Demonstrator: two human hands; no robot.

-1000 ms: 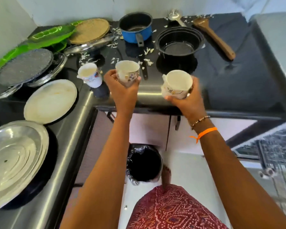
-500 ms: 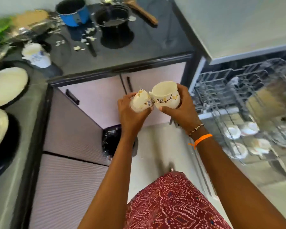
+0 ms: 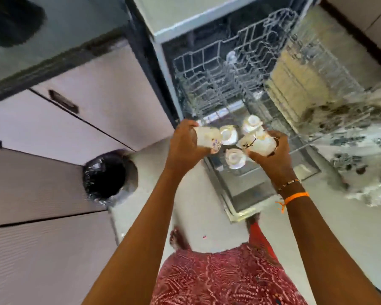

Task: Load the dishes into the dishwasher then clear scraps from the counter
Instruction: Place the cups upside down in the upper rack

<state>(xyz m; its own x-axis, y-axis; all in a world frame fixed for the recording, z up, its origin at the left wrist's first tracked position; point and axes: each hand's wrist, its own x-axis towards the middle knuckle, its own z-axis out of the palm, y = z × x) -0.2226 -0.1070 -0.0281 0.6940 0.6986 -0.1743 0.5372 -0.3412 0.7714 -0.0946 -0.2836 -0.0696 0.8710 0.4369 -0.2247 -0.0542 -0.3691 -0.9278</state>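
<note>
Both hands, left (image 3: 183, 148) and right (image 3: 271, 157), each grip a cup tipped sideways over the dishwasher rack (image 3: 207, 80).

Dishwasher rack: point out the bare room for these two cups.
Bare wire shows in the grey wire dishwasher rack behind the three upturned white cups. It is crowded right under the left hand and right hand.

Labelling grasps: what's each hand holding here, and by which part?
Left hand grips a floral cup around its body. Right hand grips a second cup around its body too.
</note>
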